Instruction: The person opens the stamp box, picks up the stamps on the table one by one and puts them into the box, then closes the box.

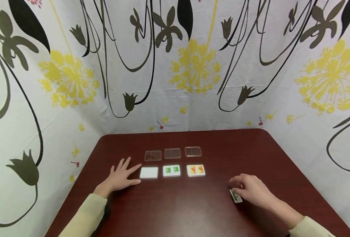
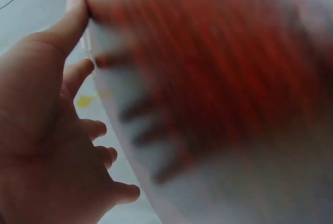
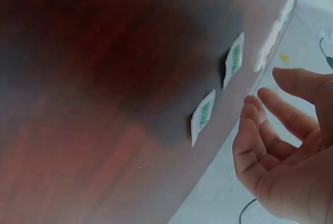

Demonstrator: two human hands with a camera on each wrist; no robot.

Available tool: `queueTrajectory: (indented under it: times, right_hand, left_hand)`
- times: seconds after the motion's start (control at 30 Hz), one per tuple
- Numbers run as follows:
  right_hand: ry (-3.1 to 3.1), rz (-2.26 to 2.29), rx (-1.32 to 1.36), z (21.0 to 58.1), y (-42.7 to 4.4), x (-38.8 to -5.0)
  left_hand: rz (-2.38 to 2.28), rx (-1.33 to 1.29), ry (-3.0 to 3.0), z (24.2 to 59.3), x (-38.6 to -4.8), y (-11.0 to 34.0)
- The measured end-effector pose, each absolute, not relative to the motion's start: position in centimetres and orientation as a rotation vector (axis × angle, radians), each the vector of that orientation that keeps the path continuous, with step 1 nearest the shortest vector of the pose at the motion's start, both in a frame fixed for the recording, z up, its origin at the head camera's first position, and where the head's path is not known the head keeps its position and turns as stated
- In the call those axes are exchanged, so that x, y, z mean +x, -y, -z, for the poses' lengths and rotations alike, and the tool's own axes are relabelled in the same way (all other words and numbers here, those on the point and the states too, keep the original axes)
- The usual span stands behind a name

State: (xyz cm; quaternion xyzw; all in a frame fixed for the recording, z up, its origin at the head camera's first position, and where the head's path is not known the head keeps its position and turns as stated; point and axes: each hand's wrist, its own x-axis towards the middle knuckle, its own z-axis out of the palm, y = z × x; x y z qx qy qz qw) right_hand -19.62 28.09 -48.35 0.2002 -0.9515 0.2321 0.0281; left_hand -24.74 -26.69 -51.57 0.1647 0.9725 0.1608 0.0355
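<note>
My left hand (image 1: 120, 177) rests on the table with its fingers spread. Its thumb and index finger reach the left side of a shallow box with a plain white inside (image 1: 149, 172). In the left wrist view the left hand (image 2: 57, 114) holds nothing. Over on the right, my right hand (image 1: 253, 191) hovers with loosely bent fingers above a small white-and-green packet (image 1: 237, 197). Two such packets, a nearer one (image 3: 203, 115) and a farther one (image 3: 234, 60), lie side by side in the right wrist view. There the right hand (image 3: 286, 146) is apart from both, its fingers holding nothing.
A box with two green packets (image 1: 171, 170) and one with two orange packets (image 1: 196, 170) continue the front row. Behind them lie three clear plastic pieces: left (image 1: 153, 155), middle (image 1: 172, 153), right (image 1: 193, 151). Patterned cloth (image 1: 175, 112) surrounds the dark red table (image 1: 175, 210).
</note>
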Motion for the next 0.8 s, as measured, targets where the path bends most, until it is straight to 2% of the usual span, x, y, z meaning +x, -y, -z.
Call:
queueTrajectory:
  times: [0.27, 0.8]
  right_hand:
    - [3.014, -0.61, 0.371, 49.4, -29.0, -17.8]
    - [2.972, -0.502, 0.206, 50.8, -27.5, -16.8]
  left_hand:
    - [-0.548, 0.516, -2.889, 51.5, -25.3, 26.1]
    - [-0.519, 0.53, -2.878, 52.0, -25.9, 26.2]
